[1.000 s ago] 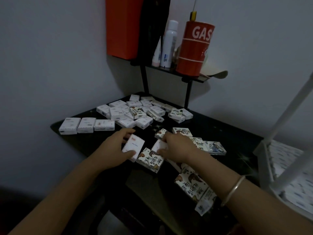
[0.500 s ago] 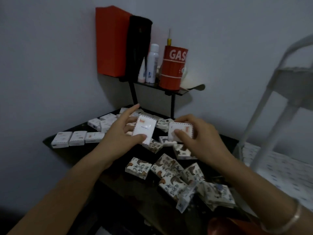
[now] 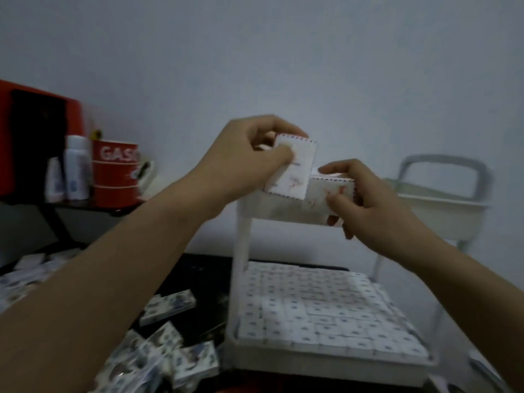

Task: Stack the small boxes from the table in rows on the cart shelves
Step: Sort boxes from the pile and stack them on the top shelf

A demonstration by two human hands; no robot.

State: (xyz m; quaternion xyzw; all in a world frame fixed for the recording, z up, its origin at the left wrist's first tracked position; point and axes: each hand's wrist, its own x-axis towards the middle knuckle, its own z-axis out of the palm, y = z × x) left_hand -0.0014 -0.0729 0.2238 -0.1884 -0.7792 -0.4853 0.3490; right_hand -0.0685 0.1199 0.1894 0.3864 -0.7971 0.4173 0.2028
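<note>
Both forearms are bare to the frame edge; no sleeves are visible. The left hand [image 3: 249, 163] and right hand [image 3: 365, 199] are ungloved, fingers without rings.

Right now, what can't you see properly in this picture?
- Inside of the top cart shelf, head view: hidden by its front wall and both hands.
- Print on the box in the left hand and the box in the right hand: blurred.
- Boxes on the table: partly covered by the left forearm, smeared.

The red can [image 3: 114, 173] reads "GAS".
</note>
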